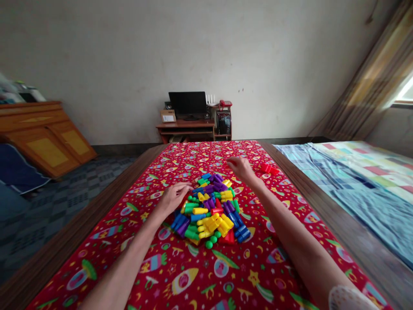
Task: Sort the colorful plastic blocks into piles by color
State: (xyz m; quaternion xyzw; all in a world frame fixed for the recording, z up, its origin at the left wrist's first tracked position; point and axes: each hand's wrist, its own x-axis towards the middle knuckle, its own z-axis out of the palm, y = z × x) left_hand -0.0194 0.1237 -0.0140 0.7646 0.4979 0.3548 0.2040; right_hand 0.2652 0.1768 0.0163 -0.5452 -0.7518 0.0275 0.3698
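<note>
A loose heap of plastic building pieces [211, 219] in yellow, green, blue, purple and red lies on the red patterned cloth. Most are short bullet-shaped pegs, and a few round green knobs [209, 244] sit at its near edge. At the heap's left side is my left hand [174, 196], its fingers stretched toward the pieces; whether the fingertips touch them is unclear. My right hand [240, 168] is raised beyond the heap to the right, fingers curled together. What it may hold is hidden. Several red pieces [269, 168] lie together just right of it.
The cloth [193, 284] covers a long table with a brown wooden edge [322, 211]. To the right is a bed [335, 185]. A desk with a monitor [188, 104] stands against the wall, and a wooden cabinet [48, 137] is at the left.
</note>
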